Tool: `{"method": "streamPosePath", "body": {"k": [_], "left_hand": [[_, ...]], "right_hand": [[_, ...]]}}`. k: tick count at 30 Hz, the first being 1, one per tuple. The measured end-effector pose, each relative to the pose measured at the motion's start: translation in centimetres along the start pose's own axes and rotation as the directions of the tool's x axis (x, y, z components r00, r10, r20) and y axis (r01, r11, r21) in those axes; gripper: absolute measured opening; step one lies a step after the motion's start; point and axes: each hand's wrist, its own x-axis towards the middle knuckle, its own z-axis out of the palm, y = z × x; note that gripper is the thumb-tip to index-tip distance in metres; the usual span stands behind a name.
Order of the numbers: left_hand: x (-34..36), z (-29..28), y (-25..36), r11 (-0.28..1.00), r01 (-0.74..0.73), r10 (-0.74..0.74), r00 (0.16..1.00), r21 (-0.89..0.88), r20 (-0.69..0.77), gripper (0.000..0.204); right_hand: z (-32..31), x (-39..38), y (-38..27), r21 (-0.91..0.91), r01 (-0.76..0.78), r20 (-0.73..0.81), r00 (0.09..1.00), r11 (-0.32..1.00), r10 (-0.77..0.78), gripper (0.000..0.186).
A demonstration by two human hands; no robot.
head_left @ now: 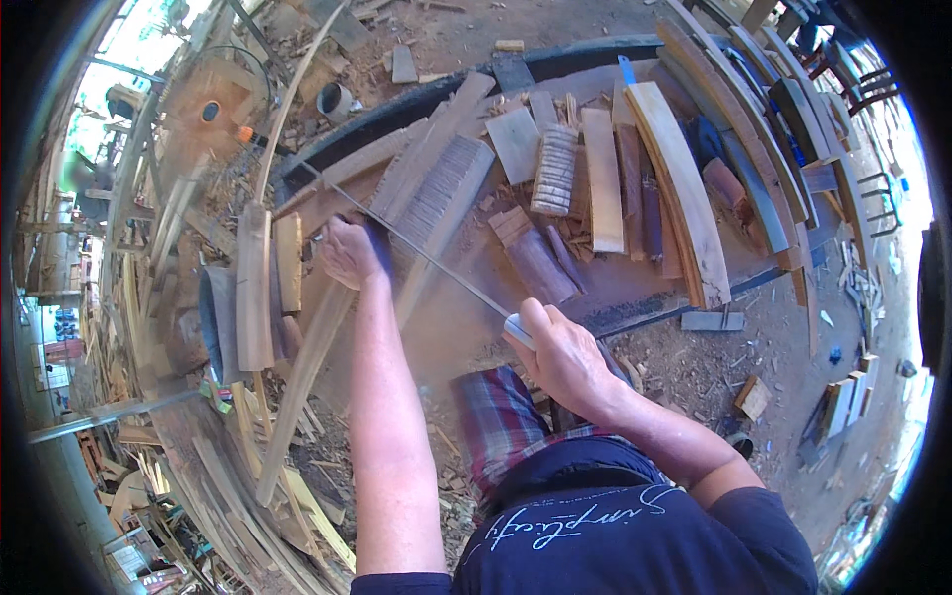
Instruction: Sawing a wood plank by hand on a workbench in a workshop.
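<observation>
My right hand (567,362) is closed round the pale handle of a hand saw (441,260). Its long thin blade, seen nearly edge-on, slants away to the far left over the workbench. My left hand (354,253) has its fingers curled down on a long wooden strip (315,382), to the left of the blade; the palm hides what lies beneath it. Beyond the blade lies a board (436,183) with many close parallel cuts across it. Whether the blade touches wood cannot be made out.
The dark-edged workbench (635,319) carries a short grooved block (554,171), a flat plank (602,183) and a long curved plank (684,193). More curved boards lean at the right. A round fan (210,111) stands far left, and long offcuts (213,466) pile at the near left.
</observation>
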Motion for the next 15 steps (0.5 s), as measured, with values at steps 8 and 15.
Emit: {"method": "streamPosePath", "body": {"k": [8,15], "left_hand": [[1.0,-1.0,0.4,0.998,-0.05,0.05,0.999,0.034,-0.021,0.038],[1.2,1.0,-0.9,1.0,-0.016,0.015,0.993,-0.002,-0.118,0.035]], "right_hand": [[5.8,6.8,0.8,0.075,0.191,-0.143,0.973,0.979,-0.179,0.019],[0.5,0.2,0.2,-0.021,-0.058,0.043,0.997,0.998,0.059,0.023]]}}
